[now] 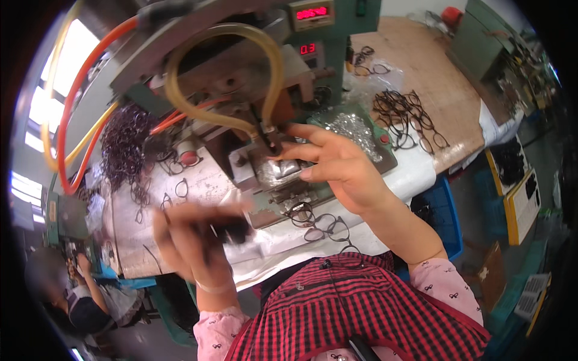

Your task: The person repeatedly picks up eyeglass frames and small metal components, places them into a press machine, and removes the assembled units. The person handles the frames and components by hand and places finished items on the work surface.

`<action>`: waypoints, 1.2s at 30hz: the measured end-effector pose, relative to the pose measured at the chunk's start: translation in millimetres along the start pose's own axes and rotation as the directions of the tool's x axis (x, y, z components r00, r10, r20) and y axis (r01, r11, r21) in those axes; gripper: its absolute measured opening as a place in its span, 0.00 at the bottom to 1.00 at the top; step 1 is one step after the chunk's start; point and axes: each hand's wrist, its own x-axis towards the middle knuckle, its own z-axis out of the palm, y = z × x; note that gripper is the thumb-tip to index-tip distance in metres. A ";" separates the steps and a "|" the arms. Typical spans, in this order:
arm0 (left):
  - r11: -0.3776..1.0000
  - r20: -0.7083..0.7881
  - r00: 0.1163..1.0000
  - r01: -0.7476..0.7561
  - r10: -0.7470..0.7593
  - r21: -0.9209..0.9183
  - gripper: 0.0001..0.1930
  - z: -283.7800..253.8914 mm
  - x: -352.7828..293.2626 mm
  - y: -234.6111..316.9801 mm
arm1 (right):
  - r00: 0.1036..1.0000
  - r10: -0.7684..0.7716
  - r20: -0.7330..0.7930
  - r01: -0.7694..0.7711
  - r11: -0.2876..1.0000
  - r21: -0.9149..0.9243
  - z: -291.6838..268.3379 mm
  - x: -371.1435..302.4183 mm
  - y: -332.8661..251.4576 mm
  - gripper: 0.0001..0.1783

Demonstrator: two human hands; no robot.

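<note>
My right hand (pixel 349 168) reaches to the working head (pixel 268 139) of a bench machine, fingers spread. Its fingertips are at the metal tooling, and I see nothing held between them. Below them lies the metal fixture (pixel 280 172). On the left, my left hand (pixel 195 237) is smeared by motion. It seems closed around a dark thing (pixel 232 230) whose kind I cannot make out. Several dark eyeglass frames (pixel 328 225) lie on white paper close to the machine's front edge. Beyond my right hand, small shiny metal parts (pixel 349 132) fill a green tray.
A heap of dark eyeglass frames (pixel 406 117) lies on the right of the table, a larger pile (pixel 126 138) at the left. A red button (pixel 189 158) stands beside the machine. A yellow hose (pixel 277 66) loops over it. A blue crate (pixel 448 216) stands below right. Another person (pixel 90 301) sits far left.
</note>
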 end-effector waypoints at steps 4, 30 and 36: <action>0.977 -0.061 0.995 0.062 -0.076 -0.202 0.24 13.8 -27.8 17.6 | 0.998 0.009 0.059 -0.010 1.000 0.018 -6.0 1.6 4.0 0.39; 0.309 0.493 0.447 0.889 -0.747 -0.338 0.25 82.3 -25.5 -28.8 | 0.705 -0.707 -0.061 -0.171 -0.085 -0.982 -126.9 3.0 31.7 0.05; 0.333 0.540 0.453 0.891 -0.710 -0.310 0.25 78.3 -28.0 -34.4 | 0.726 -0.671 -0.151 -0.143 0.067 -0.987 -133.9 2.2 33.0 0.08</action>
